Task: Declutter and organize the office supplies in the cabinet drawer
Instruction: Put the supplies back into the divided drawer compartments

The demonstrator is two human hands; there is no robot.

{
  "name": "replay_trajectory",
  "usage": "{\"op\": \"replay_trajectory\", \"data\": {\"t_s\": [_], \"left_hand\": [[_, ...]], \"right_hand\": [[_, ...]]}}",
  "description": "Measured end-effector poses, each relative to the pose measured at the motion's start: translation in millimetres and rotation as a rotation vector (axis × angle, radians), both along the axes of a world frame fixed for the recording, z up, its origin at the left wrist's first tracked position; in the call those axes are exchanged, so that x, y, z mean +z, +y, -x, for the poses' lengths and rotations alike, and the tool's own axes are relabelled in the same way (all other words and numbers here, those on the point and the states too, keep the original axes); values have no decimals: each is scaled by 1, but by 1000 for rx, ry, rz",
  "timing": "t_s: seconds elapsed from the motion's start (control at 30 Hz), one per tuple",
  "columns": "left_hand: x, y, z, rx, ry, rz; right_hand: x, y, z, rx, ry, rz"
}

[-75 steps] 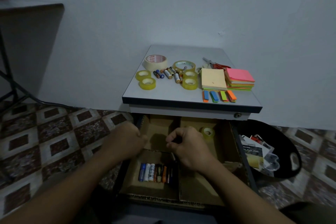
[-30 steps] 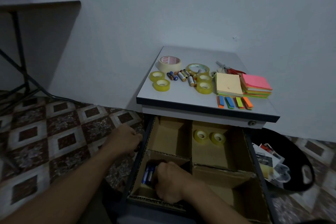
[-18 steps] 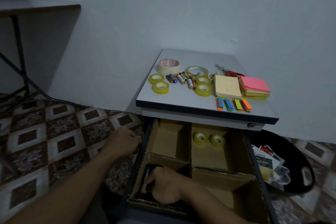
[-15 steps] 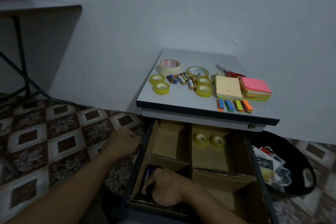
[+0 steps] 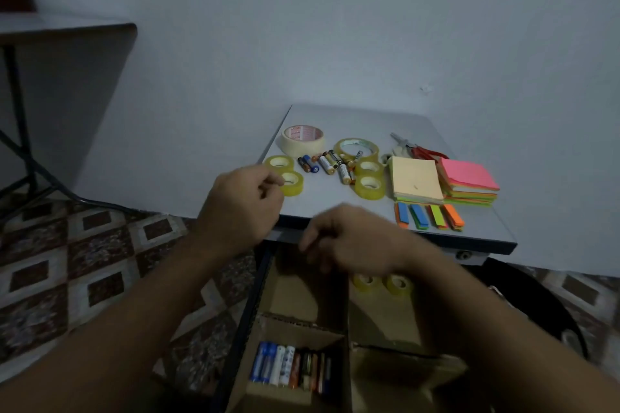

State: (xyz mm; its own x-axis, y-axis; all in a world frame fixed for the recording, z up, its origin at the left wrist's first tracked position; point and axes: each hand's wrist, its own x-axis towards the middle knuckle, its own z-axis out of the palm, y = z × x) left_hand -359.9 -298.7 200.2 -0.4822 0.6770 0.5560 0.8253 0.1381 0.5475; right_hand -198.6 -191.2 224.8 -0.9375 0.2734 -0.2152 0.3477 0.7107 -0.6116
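The open drawer holds cardboard dividers (image 5: 303, 323). A row of batteries (image 5: 291, 368) lies in its front left compartment, and two small tape rolls (image 5: 382, 282) lie in the back right one. My left hand (image 5: 240, 208) hovers at the cabinet top's left front corner, fingers loosely curled, fingertips just short of a yellow tape roll (image 5: 293, 183) and holding nothing. My right hand (image 5: 349, 241) is blurred above the drawer's back left compartment, fingers hanging loose and empty. Loose batteries (image 5: 327, 164) lie on the cabinet top (image 5: 355, 117).
Also on the cabinet top are a masking tape roll (image 5: 303, 141), a wide clear tape roll (image 5: 356, 148), more small yellow rolls (image 5: 370, 178), scissors (image 5: 416, 149), sticky note pads (image 5: 415, 183), and coloured flags (image 5: 429, 216). A black bin (image 5: 536, 312) stands to the right.
My right hand has come up out of the front left compartment, leaving the battery row uncovered. My left hand has risen from the drawer's left side to the cabinet top's edge.
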Motion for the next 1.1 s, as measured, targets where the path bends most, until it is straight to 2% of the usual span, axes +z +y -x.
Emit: {"op": "replay_trajectory", "data": {"t_s": [0.1,0.17,0.27,0.37,0.5,0.63,1.1], "left_hand": [[16,39,13,33,39,196],[19,62,22,-2,122,298],[18,89,35,42,272,431],[18,108,34,118,403,541],[12,122,28,144,500,628],[8,128,25,137,505,663],[7,113,15,90,462,549]], "right_hand": [[21,35,11,-171,219,-198],[21,64,22,-270,268,-419],[15,100,36,-307,203,-643],[11,111,45,-242,90,-787],[6,111,58,-153,75,-814],[1,113,67,-133,35,-808],[-2,97,54,-90,97,-861]]}}
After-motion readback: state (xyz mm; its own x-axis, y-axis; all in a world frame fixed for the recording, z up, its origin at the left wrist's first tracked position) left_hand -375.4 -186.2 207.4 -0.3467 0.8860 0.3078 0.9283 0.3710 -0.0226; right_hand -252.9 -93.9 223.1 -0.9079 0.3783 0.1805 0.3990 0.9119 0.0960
